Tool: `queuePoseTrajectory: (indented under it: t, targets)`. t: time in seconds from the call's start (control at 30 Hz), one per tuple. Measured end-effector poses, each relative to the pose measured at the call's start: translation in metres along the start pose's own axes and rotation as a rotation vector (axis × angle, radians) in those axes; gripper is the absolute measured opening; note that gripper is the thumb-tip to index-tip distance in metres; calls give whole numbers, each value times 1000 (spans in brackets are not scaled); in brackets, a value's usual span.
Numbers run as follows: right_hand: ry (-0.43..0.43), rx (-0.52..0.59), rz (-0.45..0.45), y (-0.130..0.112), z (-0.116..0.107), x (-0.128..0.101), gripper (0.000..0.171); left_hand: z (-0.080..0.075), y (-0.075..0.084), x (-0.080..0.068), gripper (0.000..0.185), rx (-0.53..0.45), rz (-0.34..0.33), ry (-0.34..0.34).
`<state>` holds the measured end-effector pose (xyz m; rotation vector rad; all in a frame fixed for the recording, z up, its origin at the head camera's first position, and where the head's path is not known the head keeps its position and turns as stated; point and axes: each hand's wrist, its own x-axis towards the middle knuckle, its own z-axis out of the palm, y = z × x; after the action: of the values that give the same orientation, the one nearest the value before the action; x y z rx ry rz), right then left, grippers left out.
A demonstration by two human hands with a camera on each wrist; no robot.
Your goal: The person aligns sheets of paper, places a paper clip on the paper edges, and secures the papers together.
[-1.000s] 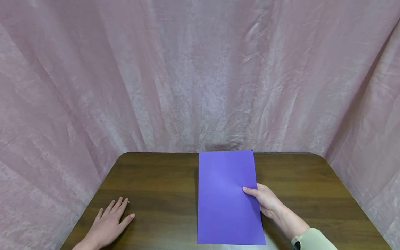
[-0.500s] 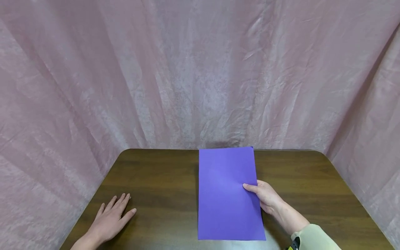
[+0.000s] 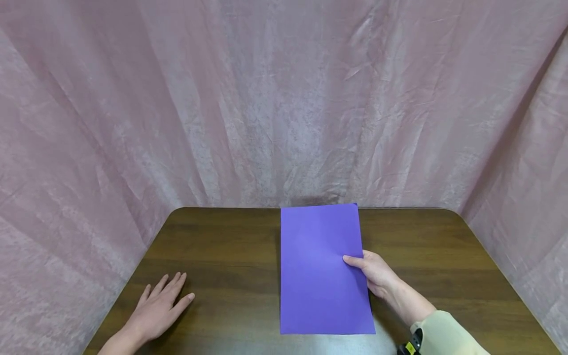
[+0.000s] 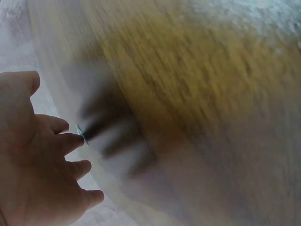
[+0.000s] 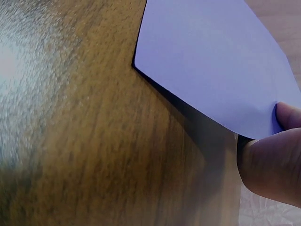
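Note:
My right hand (image 3: 382, 277) grips the right edge of a purple sheet of paper (image 3: 320, 296), thumb on top and fingers beneath. The gripped edge is lifted off the table, with a dark gap under the paper (image 5: 211, 61) in the right wrist view. A darker corner peeks out at its top right; whether there is a second sheet I cannot tell. Over at the left, my left hand (image 3: 153, 313) is spread low over the table, fingers straight. In the left wrist view a small, thin, pale wire-like item (image 4: 82, 134) is at one fingertip; its kind is unclear.
A brown wood-grain table (image 3: 226, 246) with rounded far corners extends under both hands. Pink curtains (image 3: 266, 98) hang behind it and along both sides. A pale green sleeve (image 3: 448, 335) and a dark wrist strap (image 3: 410, 347) are on the right arm.
The whole head view has shifted slightly upward. My left hand has slid a little right, and its fingers now cover the small item. The right hand keeps holding the paper in place.

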<state>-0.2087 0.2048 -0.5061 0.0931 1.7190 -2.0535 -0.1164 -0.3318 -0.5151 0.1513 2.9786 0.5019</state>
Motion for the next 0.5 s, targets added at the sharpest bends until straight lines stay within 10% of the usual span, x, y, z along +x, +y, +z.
queuePoseTrajectory:
  t: [0.5]
  targets:
    - [4, 5, -10, 2, -1, 0, 22, 4, 7, 4, 87, 3, 10, 8]
